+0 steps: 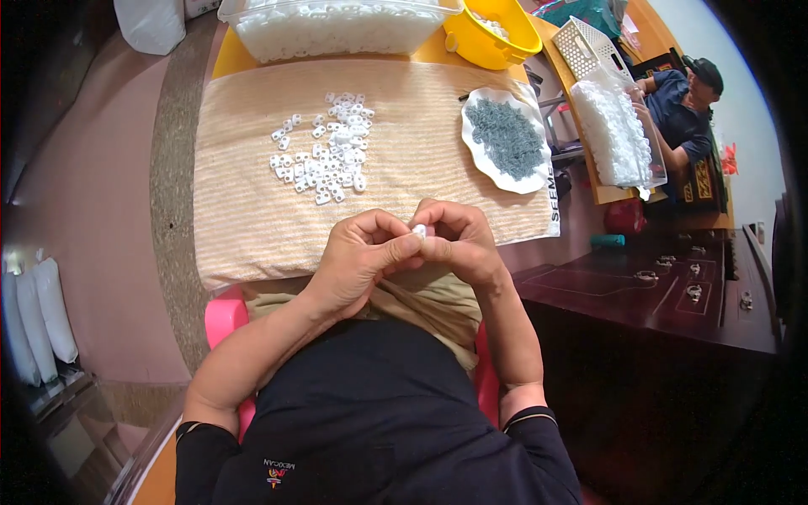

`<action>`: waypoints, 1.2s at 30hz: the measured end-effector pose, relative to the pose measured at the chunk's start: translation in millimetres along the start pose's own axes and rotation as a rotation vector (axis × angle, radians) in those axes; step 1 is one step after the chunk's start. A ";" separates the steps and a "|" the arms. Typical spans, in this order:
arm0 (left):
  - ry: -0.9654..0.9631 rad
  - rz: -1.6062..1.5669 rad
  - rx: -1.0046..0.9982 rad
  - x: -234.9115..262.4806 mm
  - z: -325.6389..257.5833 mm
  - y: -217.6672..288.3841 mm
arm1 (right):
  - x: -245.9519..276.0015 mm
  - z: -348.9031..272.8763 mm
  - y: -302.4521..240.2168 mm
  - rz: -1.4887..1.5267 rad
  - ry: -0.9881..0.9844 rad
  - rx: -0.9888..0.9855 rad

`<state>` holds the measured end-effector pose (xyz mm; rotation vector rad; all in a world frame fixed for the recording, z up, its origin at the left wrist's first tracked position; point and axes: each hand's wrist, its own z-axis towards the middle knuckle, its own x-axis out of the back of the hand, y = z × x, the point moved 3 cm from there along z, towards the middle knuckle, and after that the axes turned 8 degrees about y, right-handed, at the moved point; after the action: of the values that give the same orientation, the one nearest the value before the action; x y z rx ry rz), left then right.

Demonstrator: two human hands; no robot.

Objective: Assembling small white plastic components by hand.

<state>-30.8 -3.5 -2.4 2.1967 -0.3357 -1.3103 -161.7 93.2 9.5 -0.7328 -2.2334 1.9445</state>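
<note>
My left hand (360, 257) and my right hand (467, 242) meet in front of my body at the towel's near edge. Thumbs and fingers of both are pinched around one small white plastic piece (419, 229), mostly covered by the fingertips. Beyond my left hand, a loose pile of small white plastic pieces with holes (337, 156) lies on the striped towel (412, 126). To the right, a white scalloped plate (476, 165) holds a heap of tiny dark grey parts (507, 139), too small to name.
At the table's far side stand a clear bin (337, 52) of white pieces and a yellow bucket (475, 52). Across to the right, a person (686, 109) sits by another clear tub (619, 139) and a white basket (581, 46). Dark wooden furniture (623, 286) stands at right.
</note>
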 end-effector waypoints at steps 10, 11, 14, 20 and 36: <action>-0.032 0.129 -0.525 -46.0 -68.4 48.5 | 14.1 1.2 -15.1 0.335 0.166 0.165; -0.160 0.077 -0.609 -56.0 -85.5 59.3 | 20.2 3.5 -10.1 0.352 0.171 0.169; -0.371 -0.100 -0.723 -80.3 -128.8 83.5 | 23.0 7.9 -4.8 0.355 0.185 0.176; -0.510 -0.139 -0.478 -108.5 -171.6 94.8 | 27.9 5.3 0.6 0.317 0.185 0.160; -0.753 -0.151 -0.284 -129.9 -146.6 113.0 | 34.1 9.5 7.9 0.210 0.239 0.123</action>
<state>39.9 14.8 211.6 1.4508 -0.2368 -2.0988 -193.0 99.1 -8.0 -1.1541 -1.9476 1.9395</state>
